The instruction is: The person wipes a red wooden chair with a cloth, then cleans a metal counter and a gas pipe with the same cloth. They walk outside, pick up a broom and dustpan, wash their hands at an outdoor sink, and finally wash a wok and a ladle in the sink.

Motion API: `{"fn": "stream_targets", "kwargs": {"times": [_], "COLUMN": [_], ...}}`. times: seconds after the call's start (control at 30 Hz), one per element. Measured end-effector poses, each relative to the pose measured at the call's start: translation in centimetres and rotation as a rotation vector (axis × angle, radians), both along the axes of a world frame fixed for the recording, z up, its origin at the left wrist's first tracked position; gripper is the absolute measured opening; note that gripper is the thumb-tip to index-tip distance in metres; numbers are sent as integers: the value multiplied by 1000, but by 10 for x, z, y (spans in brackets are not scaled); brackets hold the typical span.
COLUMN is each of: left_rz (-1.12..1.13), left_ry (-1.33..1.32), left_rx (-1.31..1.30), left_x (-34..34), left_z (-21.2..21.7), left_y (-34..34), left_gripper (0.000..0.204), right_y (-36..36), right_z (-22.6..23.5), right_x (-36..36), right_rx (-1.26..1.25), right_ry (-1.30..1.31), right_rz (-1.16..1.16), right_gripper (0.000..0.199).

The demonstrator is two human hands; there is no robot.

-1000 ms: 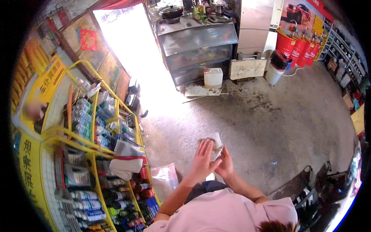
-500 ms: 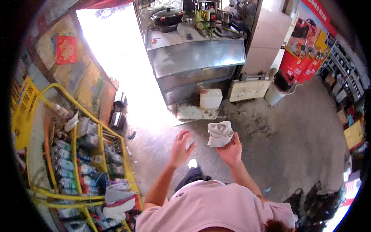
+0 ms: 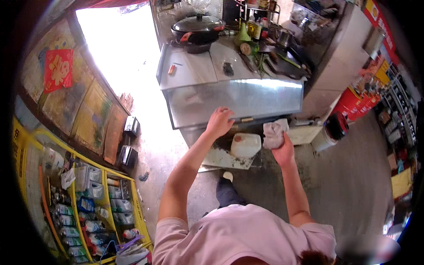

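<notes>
A crumpled off-white cloth (image 3: pixel 274 134) is gripped in my right hand (image 3: pixel 284 151), which is held out past the white plastic jug (image 3: pixel 246 145) on the floor. My left hand (image 3: pixel 220 122) reaches forward with loosely bent fingers and nothing in it. It appears in front of the ribbed metal front (image 3: pixel 234 99) of the cooking counter; whether it touches that cannot be told. On the counter top stand a black lidded pan (image 3: pixel 198 30) with red grips and a squash (image 3: pixel 243 34). Green vegetables (image 3: pixel 265 64) lie beside them.
On my left, a yellow metal rack (image 3: pixel 105 194) holds bottles and packages. Right of the counter, a whitish bucket (image 3: pixel 323 140) stands below a pale cabinet side. Bottles (image 3: pixel 255 27) stand at the counter's back. The bright doorway (image 3: pixel 119 48) lies to the counter's left.
I have moved closer to the counter. Both hands have moved forward, the right one still carrying the cloth, now more bunched up. My left hand has gone from above the floor to the counter's front.
</notes>
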State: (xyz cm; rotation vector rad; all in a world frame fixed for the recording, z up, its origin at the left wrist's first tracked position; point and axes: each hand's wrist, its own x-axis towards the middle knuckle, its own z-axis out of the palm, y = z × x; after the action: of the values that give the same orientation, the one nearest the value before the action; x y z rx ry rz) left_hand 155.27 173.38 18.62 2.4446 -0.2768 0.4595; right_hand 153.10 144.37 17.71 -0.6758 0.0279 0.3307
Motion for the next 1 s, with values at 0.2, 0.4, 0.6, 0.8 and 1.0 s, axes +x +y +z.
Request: {"fn": "stream_targets", "kwargs": {"times": [0.2, 0.4, 0.6, 0.8, 1.0], "left_rz": [273, 268, 373, 664, 725], "left_ry": [-122, 39, -128, -67, -266], "left_rx": [94, 161, 251, 276, 154], "left_x": [157, 223, 196, 157, 151], "left_z": [36, 24, 15, 18, 7], "left_y": [39, 54, 118, 178, 186], "left_gripper": [38, 23, 8, 10, 10], "right_y": [124, 198, 241, 310, 382], "right_z": [43, 3, 8, 3, 2], "right_x": [207, 342, 374, 470, 576], "right_rx": [-398, -1756, -1820, -2017, -2055], "right_ry": [-371, -1163, -1133, -912, -505], "right_rz": [-147, 212, 334, 218, -76], "right_gripper": [47, 60, 70, 76, 80]}}
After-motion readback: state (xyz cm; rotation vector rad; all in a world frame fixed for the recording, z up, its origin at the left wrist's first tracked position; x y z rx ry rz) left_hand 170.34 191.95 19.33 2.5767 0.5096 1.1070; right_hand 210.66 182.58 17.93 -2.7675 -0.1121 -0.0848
